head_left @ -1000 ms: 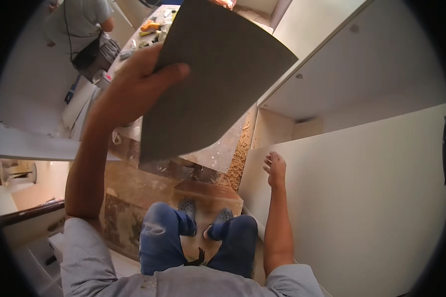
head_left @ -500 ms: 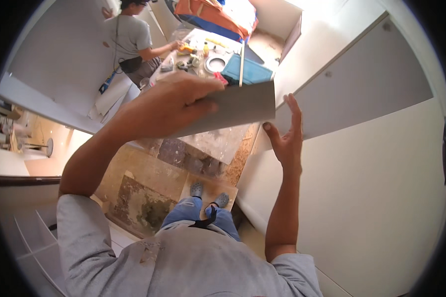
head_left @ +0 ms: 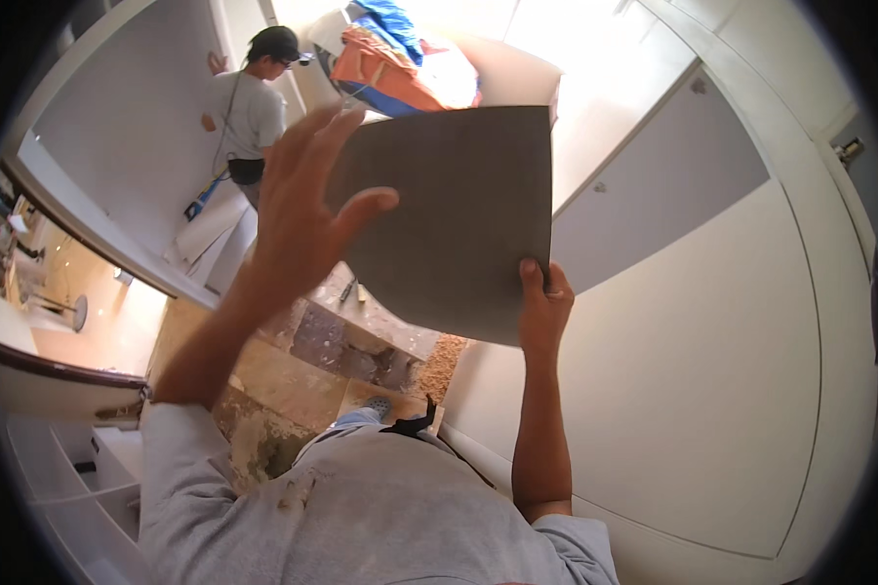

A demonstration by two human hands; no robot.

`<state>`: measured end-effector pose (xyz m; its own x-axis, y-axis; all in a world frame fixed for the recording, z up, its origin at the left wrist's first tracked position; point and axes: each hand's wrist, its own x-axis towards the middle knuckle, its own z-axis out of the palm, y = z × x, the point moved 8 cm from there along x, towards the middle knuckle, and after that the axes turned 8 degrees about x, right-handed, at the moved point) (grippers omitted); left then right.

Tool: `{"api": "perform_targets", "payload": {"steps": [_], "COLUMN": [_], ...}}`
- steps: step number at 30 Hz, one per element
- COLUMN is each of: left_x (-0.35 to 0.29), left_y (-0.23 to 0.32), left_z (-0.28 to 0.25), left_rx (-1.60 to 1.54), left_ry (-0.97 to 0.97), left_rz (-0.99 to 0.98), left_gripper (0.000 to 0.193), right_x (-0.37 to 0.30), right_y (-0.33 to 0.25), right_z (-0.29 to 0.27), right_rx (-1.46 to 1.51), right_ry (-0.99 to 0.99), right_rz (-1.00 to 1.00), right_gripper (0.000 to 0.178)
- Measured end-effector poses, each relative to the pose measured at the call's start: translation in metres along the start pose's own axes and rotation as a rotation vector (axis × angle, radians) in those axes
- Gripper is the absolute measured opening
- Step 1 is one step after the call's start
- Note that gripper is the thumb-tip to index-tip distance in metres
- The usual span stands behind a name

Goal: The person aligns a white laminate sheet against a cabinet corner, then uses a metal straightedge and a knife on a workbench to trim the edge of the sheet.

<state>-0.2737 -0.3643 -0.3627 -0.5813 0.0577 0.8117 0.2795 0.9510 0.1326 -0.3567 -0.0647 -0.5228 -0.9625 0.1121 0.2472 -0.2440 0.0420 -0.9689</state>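
A flat, dark grey rectangular panel (head_left: 449, 219) is held up in front of my chest, its broad face turned toward me. My right hand (head_left: 544, 297) grips its right edge near the lower corner, thumb on the near face. At the panel's left side is my left hand (head_left: 307, 210), slightly blurred, with the fingers stretched upward and the thumb apart over the panel. Whether its palm touches the left edge, I cannot tell. Much of the worktable behind is hidden by the panel.
A person (head_left: 254, 117) in a grey shirt and dark cap stands at the far left beside a pale panel. Orange and blue bags (head_left: 385, 68) lie at the back. A large cream cabinet front (head_left: 673, 390) rises at my right. White shelving (head_left: 78, 478) stands at lower left.
The panel has tipped up from a slanted, narrow view to show its broad face. My right hand has closed on its right edge, while my left hand's fingers have opened from their grip.
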Motion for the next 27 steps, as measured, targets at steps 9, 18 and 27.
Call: {"api": "perform_targets", "payload": {"steps": [9,18,27], "left_x": [-0.107,-0.098,-0.046], "left_y": [0.075,0.009,-0.053], "left_z": [0.151,0.177,0.146], "left_rx": [-0.756,-0.872,-0.993], "left_ry": [-0.345,-0.201,-0.112], "left_rz": [-0.441,-0.703,-0.647], "left_gripper": [0.099,0.034,0.03], "right_x": [-0.042,-0.063,0.001], "right_y": [-0.025,0.002,-0.052], "right_z": [0.068,0.125,-0.007], "right_rx": [-0.215,-0.459,-0.505], "right_ry": [-0.043,-0.253,0.038], "right_rz": [-0.038,-0.504,-0.65], "right_gripper": [0.016,0.053,0.036]}}
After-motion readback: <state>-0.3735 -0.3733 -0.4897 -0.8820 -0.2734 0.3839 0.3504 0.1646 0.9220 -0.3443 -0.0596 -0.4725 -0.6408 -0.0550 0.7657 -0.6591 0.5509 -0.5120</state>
